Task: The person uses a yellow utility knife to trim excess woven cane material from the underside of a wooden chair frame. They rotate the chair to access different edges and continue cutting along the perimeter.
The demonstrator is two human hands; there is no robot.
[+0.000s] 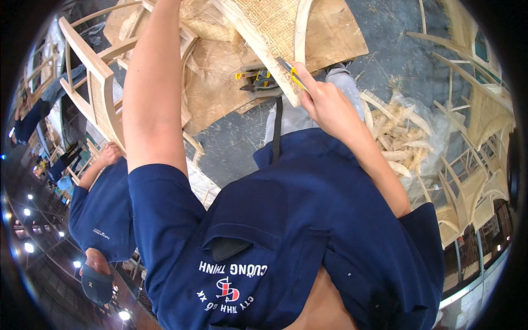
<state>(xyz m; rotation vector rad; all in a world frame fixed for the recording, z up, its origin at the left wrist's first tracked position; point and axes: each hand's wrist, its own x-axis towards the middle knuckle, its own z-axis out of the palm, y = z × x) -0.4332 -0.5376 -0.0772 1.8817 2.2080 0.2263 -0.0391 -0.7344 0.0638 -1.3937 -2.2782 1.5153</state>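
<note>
My right hand point(324, 104) is closed around a yellow-and-black utility knife point(297, 77), its dark front end lying against the pale wooden rail of a frame. That wooden frame point(258, 47) rests over cardboard in front of me, with woven cane webbing point(269, 16) stretched between its rails and frayed fibres along the edge. My left arm reaches straight up past the top edge, so its hand is out of sight. Below the frame sits a yellow-and-black hand tool point(261, 80), partly hidden.
Brown cardboard point(335, 33) covers part of the grey floor. A heap of cane offcuts point(401, 132) lies on plastic to the right. Woven-panel chair frames point(478, 132) stand far right. On the left, a co-worker point(104, 220) has a hand on another wooden chair point(99, 82).
</note>
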